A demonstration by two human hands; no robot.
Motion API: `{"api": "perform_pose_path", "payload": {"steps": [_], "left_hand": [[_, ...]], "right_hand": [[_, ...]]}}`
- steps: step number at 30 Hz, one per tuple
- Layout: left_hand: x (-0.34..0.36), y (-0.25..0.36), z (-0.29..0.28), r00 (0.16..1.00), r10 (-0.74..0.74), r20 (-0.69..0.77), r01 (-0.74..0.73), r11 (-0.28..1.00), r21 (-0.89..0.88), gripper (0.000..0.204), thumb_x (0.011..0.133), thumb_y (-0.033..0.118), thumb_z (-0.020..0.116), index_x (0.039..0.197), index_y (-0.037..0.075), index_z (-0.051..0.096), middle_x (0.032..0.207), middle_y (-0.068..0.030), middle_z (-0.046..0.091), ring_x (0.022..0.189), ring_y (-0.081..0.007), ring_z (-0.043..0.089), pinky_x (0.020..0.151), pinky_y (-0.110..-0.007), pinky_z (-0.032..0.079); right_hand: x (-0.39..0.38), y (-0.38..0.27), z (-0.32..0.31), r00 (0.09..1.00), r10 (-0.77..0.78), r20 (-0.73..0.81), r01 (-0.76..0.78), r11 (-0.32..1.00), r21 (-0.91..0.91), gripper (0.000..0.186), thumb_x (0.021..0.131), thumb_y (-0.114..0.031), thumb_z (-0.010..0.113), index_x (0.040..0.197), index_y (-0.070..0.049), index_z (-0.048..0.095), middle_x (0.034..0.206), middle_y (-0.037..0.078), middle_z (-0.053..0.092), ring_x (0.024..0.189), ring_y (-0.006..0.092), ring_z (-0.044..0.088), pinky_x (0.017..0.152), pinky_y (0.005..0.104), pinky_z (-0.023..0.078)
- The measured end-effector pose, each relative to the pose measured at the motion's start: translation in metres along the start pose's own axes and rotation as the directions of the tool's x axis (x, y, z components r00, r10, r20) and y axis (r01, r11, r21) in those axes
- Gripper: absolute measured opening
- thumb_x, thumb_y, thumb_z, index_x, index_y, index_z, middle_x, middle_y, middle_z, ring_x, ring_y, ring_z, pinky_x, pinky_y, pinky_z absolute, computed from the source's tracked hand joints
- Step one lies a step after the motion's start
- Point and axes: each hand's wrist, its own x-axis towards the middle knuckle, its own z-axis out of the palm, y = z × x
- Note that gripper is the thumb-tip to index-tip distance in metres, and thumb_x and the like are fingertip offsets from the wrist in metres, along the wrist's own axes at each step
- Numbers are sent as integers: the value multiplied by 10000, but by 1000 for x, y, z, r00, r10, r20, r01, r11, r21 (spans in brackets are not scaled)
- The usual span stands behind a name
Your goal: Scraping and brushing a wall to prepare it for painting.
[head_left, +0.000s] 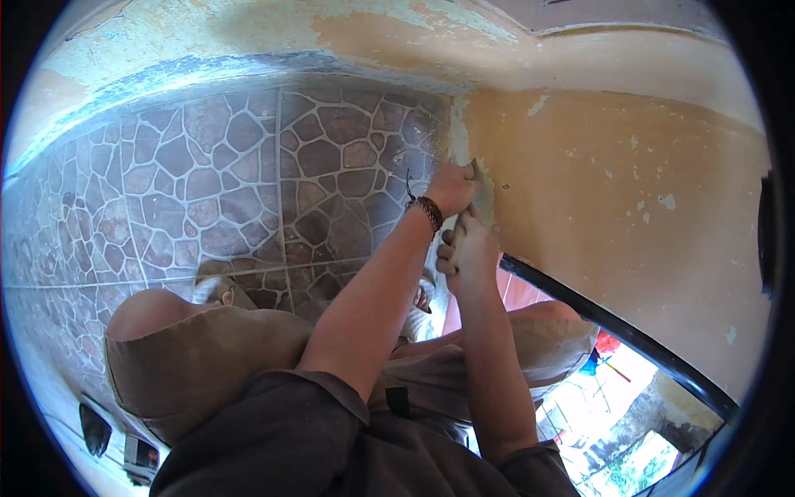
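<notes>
Both my hands are closed together at the wall edge. My left hand [451, 189], with dark bracelets at its wrist, presses near the front of a scraper [479, 180]. A thin grey blade shows beside its thumb, close against the orange-tan wall [580, 174]. Just below, my right hand [472, 253] is wrapped round the tool's rear part, its fingers curled. The handle is mostly hidden by my fingers. Along the wall edge beside the blade runs a pale strip [489, 203] where the paint is gone.
Stone-patterned floor tiles [207, 178] spread to the left. A peeling low wall [397, 33] curves across the far side. My bent knees [157, 315] are below my arms. A black edge strip [621, 331] slants along the wall's foot, beside a bright opening with red items [609, 341].
</notes>
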Motion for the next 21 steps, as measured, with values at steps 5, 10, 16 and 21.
{"api": "perform_pose_path", "payload": {"steps": [5,10,16,21], "left_hand": [[3,-4,6,997,-17,-72,-4,959,-284,241,731,111,553,928,-15,613,695,-109,605,674,-167,573,647,-292,455],[-12,24,-30,994,-95,62,111,925,-363,279,714,81,613,975,-19,615,826,-77,621,749,-152,583,683,-282,461],[-32,25,-49,933,-300,197,354,679,-643,323,738,30,623,1044,-61,573,922,-99,616,814,-184,607,753,-329,485],[-37,-10,-49,889,-331,316,445,463,-766,350,776,21,588,1116,-43,528,917,-97,614,805,-186,607,750,-333,487]], "right_hand": [[6,-14,-5,999,44,10,-44,999,-1,390,882,-275,412,1270,-234,405,655,20,420,424,93,369,320,199,244],[-26,14,-13,992,-117,-53,106,980,-167,456,904,-241,402,1337,-110,344,624,-10,412,408,80,342,345,236,273],[-30,24,-23,973,-164,164,184,976,-120,337,893,-255,479,1085,21,494,658,25,480,484,111,463,436,225,386],[-18,26,5,988,7,156,-17,998,63,233,870,-232,511,950,-13,503,672,36,472,562,150,503,513,274,449]]}}
